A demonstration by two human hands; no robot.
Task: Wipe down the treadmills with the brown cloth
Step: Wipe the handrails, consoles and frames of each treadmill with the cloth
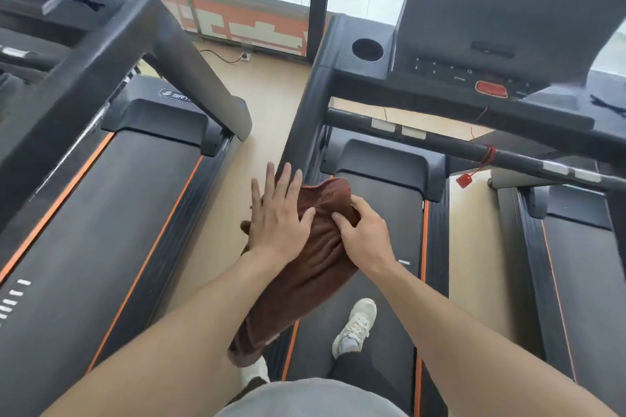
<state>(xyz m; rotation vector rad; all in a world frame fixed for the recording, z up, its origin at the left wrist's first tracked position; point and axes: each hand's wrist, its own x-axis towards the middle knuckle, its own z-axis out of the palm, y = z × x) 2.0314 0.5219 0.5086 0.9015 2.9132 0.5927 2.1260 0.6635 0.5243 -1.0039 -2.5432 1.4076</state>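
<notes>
Grey shirt hem (pixel 305 398) at bottom. Brown cloth (pixel 315 247) draped over middle treadmill's (pixel 372 281) left handrail. Left hand (pixel 277 217) flat on cloth, fingers straight; right hand (pixel 364 234) pinching it. Advice: keep even pressure, wipe full rail length.

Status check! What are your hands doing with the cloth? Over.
Left hand flat on brown cloth. Right hand pinching it. Nothing blocking.

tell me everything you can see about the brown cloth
The brown terry-like cloth is bunched and creased, held up over the left edge of the middle black treadmill with orange stripes. The left hand lies flat on it, fingers straight; the right hand grips its upper folds. Its stitched lower end hangs free.
</notes>
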